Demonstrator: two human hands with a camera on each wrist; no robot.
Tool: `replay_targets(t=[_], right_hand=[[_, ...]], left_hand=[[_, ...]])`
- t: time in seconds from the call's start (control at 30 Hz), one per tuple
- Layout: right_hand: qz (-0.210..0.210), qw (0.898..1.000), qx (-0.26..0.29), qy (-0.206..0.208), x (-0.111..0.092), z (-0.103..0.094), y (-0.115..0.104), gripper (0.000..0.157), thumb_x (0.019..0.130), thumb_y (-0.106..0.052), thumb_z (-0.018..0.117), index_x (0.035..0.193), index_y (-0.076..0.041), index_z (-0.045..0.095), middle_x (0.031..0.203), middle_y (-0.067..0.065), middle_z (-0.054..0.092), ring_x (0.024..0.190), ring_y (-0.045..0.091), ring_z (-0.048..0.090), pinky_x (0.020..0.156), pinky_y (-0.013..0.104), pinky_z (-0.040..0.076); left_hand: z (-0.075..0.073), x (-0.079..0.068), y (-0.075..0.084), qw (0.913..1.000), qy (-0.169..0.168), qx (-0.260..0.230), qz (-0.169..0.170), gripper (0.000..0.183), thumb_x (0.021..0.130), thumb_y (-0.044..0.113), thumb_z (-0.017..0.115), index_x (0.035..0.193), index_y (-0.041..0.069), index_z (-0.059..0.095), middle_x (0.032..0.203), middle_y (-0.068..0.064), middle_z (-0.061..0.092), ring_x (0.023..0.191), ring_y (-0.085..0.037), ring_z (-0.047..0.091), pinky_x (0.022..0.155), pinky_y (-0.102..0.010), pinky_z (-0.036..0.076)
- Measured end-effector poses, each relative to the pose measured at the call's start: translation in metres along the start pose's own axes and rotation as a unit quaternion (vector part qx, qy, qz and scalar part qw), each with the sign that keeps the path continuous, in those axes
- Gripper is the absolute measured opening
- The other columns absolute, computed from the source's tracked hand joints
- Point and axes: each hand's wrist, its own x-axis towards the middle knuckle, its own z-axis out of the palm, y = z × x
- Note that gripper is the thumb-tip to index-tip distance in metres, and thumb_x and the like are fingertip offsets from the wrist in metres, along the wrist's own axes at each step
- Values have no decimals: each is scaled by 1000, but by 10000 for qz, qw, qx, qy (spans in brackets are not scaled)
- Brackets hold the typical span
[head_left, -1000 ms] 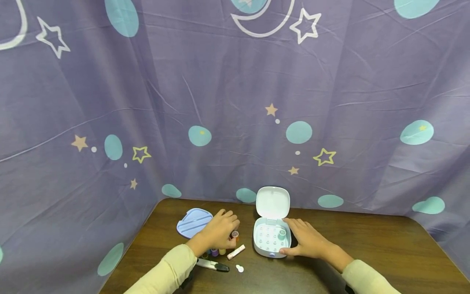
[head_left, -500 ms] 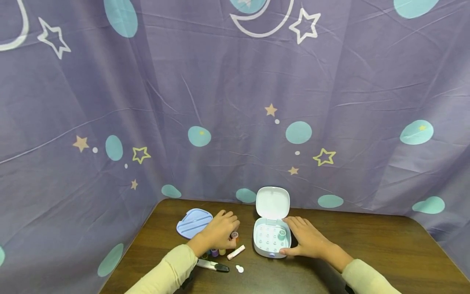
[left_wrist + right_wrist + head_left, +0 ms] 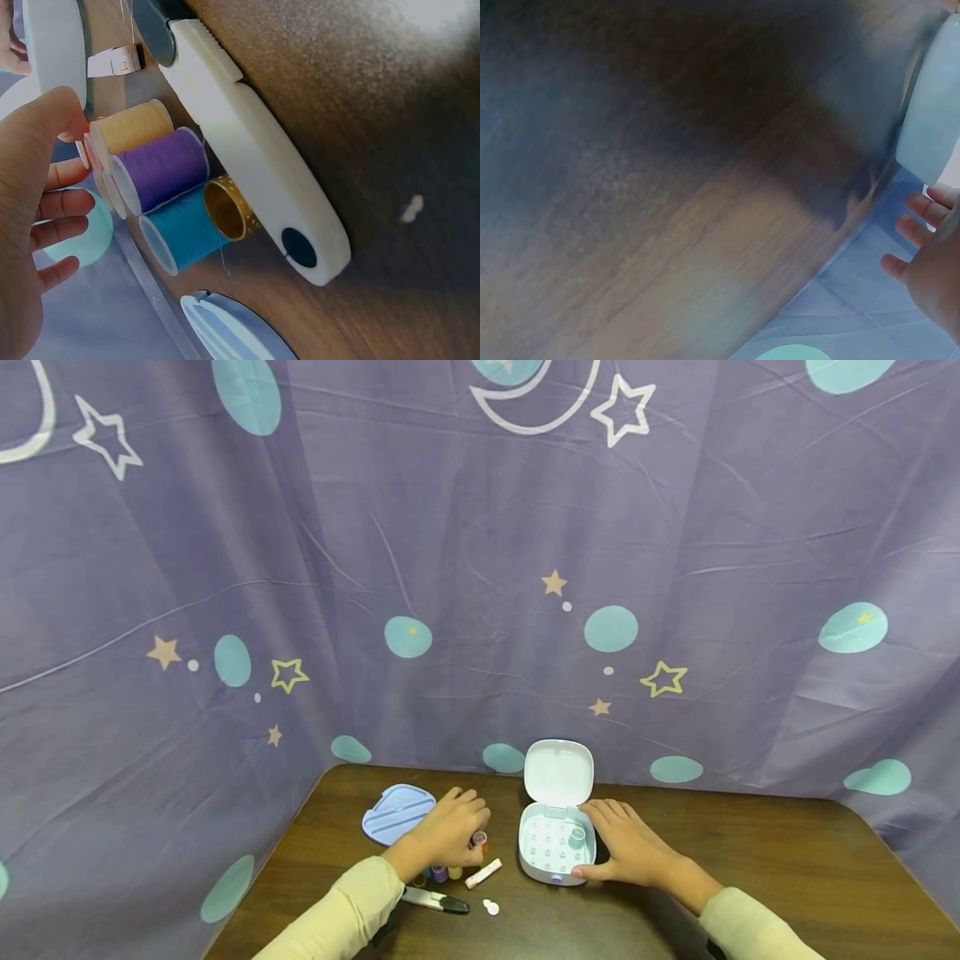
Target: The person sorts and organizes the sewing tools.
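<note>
In the head view my left hand (image 3: pixel 444 828) is left of a white sewing box (image 3: pixel 557 874), its thumb and index finger pinching an orange-red thread spool (image 3: pixel 481 838). That spool is mostly hidden in the left wrist view. Next to it lie a yellow spool (image 3: pixel 136 126), a purple spool (image 3: pixel 166 169) and a blue spool (image 3: pixel 186 231), with a gold thimble (image 3: pixel 228 210). My right hand (image 3: pixel 633 850) grips the box's right side, thumb at the front rim and fingers toward the back. The box's lid stands up; a green spool (image 3: pixel 576 837) sits among its pegs.
A blue ridged tray (image 3: pixel 397 814) lies left. A white-handled tool with a dark end (image 3: pixel 435 901), a small whitish stick (image 3: pixel 483 874) and a small white rounded piece (image 3: pixel 491 907) lie nearer the front. A patterned curtain (image 3: pixel 480 610) hangs behind the wooden table (image 3: pixel 750 860).
</note>
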Motion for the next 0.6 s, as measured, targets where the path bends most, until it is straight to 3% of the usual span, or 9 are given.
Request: replay_targets(t=[0.17, 0.4, 0.6], right_hand=[[-7, 10000, 8, 14, 1, 0, 1, 98, 79, -80, 62, 136, -1, 54, 129, 12, 59, 121, 30, 56, 101, 55, 46], [6, 10000, -12, -7, 1, 1, 1, 98, 78, -80, 62, 136, -1, 54, 129, 12, 59, 121, 29, 56, 101, 55, 46], [-1, 10000, -3, 7, 0, 2, 2, 98, 78, -80, 63, 136, -1, 54, 130, 11, 59, 121, 30, 56, 101, 55, 46]], left_hand=[[-3, 3, -1, 9999, 101, -81, 10, 24, 64, 34, 72, 71, 19, 54, 70, 11, 43, 74, -11, 43, 76, -35, 45], [-4, 8, -2, 9995, -263, -130, -66, 26, 67, 36, 72, 73, 21, 51, 74, 10, 48, 78, -13, 47, 80, -34, 44], [-6, 11, -2, 9999, -20, -101, 54, 29, 67, 37, 74, 73, 21, 51, 73, 9, 50, 76, -12, 47, 79, -33, 45]])
